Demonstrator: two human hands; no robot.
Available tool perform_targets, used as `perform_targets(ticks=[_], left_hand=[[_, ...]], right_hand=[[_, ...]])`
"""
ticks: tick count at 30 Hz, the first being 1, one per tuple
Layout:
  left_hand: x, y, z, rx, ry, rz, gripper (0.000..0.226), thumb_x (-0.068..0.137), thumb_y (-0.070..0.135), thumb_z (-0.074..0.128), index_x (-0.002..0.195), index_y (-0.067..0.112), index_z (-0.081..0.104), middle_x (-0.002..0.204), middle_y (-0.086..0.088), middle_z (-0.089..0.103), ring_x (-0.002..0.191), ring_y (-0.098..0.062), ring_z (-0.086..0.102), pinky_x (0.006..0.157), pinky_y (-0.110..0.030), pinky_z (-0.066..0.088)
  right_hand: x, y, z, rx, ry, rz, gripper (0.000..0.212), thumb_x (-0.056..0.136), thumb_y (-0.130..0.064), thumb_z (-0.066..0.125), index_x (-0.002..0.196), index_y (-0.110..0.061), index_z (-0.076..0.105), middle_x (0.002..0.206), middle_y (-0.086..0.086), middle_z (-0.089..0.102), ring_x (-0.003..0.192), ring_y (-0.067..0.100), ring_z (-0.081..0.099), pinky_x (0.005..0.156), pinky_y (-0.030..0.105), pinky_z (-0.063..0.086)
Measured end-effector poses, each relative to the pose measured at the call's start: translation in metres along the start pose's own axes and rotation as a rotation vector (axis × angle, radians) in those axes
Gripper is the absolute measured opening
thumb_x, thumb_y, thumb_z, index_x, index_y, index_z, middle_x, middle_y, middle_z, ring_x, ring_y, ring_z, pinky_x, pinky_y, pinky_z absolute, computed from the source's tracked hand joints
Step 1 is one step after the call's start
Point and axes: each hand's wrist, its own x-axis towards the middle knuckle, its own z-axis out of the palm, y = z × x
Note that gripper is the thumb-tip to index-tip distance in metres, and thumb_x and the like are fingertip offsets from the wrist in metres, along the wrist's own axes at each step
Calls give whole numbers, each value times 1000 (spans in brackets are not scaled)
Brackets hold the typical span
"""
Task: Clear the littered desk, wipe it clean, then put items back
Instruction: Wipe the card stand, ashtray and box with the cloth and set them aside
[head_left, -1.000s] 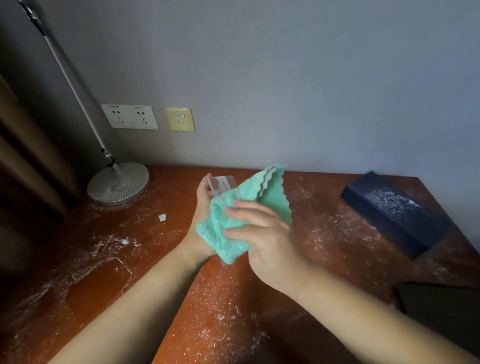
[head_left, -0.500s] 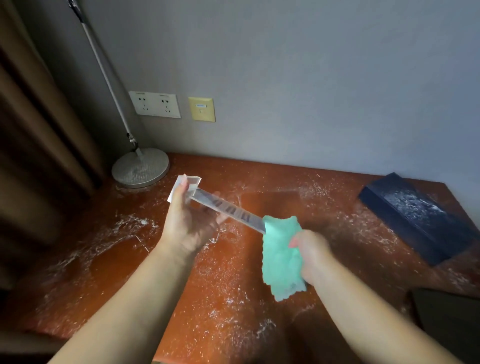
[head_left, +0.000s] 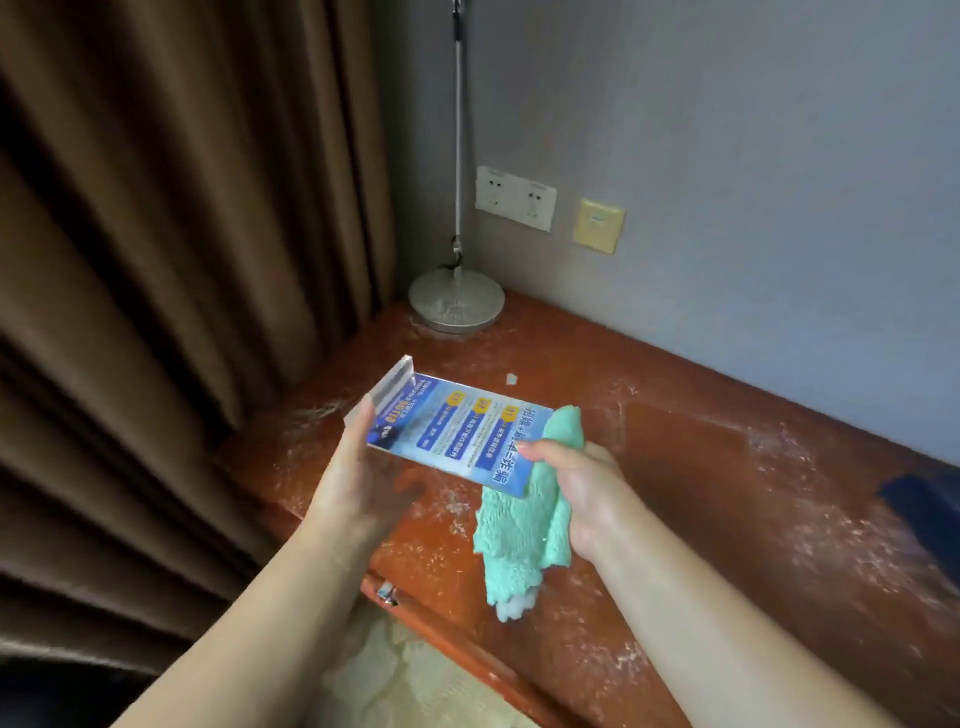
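Tight corner here. The curtain (head_left: 156, 260) hangs right along the desk (head_left: 701, 467)'s left edge, and the lamp base (head_left: 456, 306) fills the back corner by the wall. The open room is the dusty stretch to the right.

The left hand (head_left: 358, 483) grips the lipped end of the one acrylic sign (head_left: 457, 431), held flat above the front-left corner. The right hand (head_left: 576, 488) is clenched round the one green cloth (head_left: 519, 530), thumb pressing on the sign's other end.

There's one white scrap (head_left: 511, 379) near the lamp. I think that's one dark box (head_left: 924, 499) far right, but it's cropped.

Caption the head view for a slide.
Over a dusty desk, left hand holds a printed sign; right hand grips green cloth against it.
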Motion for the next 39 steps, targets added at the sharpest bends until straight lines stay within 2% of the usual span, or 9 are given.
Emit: perform_targets(ticks=[2,4,7,10,14,17,22,29,39], left_hand=[[-19,17,-50,139,537,116,85,68,46,78,138,15,43,127,-3,56,115,-24,56,94,-38,44],[-59,31,-96,553,810,416,75,77,26,74,141,12,38,134,-3,49,122,-19,49,103,-31,39],[-114,23,-161,1407,487,836,60,70,27,59,128,14,52,128,-7,58,120,-15,46,100,-24,37],[-147,16,-231,1719,403,844,56,62,38,49,115,20,57,114,-4,67,103,-15,56,85,-23,38],[-196,27,-299,1735,641,835,36,67,20,46,92,18,71,87,6,69,71,-21,65,59,-26,48],[-237,26,-338,1742,793,558,29,65,23,50,82,30,73,71,11,62,64,-15,60,40,-19,39],[-274,18,-419,1216,1136,70,29,91,20,51,62,15,44,71,-9,59,76,-29,56,61,-33,34],[-273,1,-487,587,1489,-161,24,80,4,56,59,12,47,57,0,44,69,-26,44,59,-27,30],[-247,7,-541,494,1539,-216,18,89,4,46,72,9,45,77,-11,52,74,-28,41,63,-29,30]], right_hand=[[-11,16,45,-93,-56,-90,18,74,3,69,91,-3,70,73,10,72,66,27,69,68,38,56],[-27,36,91,-203,-134,-114,13,76,3,68,84,-7,69,73,8,72,67,25,70,67,35,56],[-50,76,159,-340,-245,-89,11,76,-2,70,86,-8,68,76,10,72,68,25,70,67,36,56],[-82,126,221,-438,-359,-49,17,73,-2,71,89,-6,69,77,10,72,67,26,70,68,38,58],[-128,183,284,-554,-488,23,13,72,0,70,83,-7,69,77,11,73,68,28,71,70,44,59],[-159,216,318,-638,-620,95,9,76,-1,71,84,-2,68,78,17,71,69,31,68,68,40,56],[-187,258,348,-841,-773,144,16,82,-16,71,94,-9,64,90,13,70,80,31,68,78,42,56],[-179,285,369,-981,-809,293,17,87,-13,64,103,-7,61,92,14,71,81,31,69,67,35,54],[-172,333,430,-955,-889,529,32,87,3,54,118,-5,58,110,16,68,101,34,64,96,50,47]])
